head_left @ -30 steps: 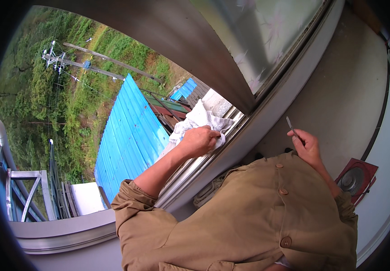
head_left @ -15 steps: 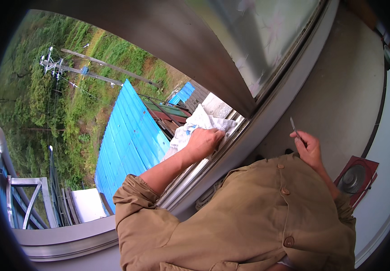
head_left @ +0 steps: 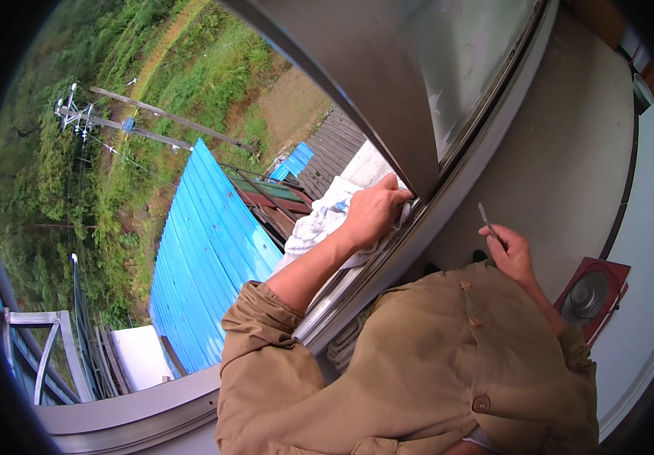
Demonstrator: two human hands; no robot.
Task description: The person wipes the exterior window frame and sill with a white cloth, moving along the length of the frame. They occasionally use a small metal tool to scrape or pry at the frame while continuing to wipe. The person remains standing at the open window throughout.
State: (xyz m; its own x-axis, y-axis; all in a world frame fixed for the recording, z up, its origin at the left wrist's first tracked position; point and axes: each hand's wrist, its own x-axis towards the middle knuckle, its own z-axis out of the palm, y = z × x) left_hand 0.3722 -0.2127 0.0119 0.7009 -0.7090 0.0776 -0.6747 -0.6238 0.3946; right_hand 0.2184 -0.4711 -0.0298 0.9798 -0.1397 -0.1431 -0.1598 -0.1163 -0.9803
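My left hand (head_left: 372, 216) reaches over the sliding window's track (head_left: 418, 225), its fingers bunched on a white cloth (head_left: 312, 233) with small blue marks. The cloth spreads along the outer side of the sill, partly hidden under the hand. My fingertips are right by the lower corner of the window sash (head_left: 384, 98). Inside the room, my right hand (head_left: 512, 254) is closed round a thin tool with a narrow metal blade (head_left: 483, 214), which looks like a small knife. Its blade points up and away from me, apart from the window.
A red-framed heater or fan (head_left: 591, 299) stands at the right on the floor side. Outside lie a blue corrugated roof (head_left: 213, 227), a utility pole (head_left: 160, 136) and a green slope. A metal railing (head_left: 50, 322) is at the lower left.
My left hand has slid along the track, away from me and to the right, up to the sash corner. My right hand still holds the bladed tool, nearly unmoved.
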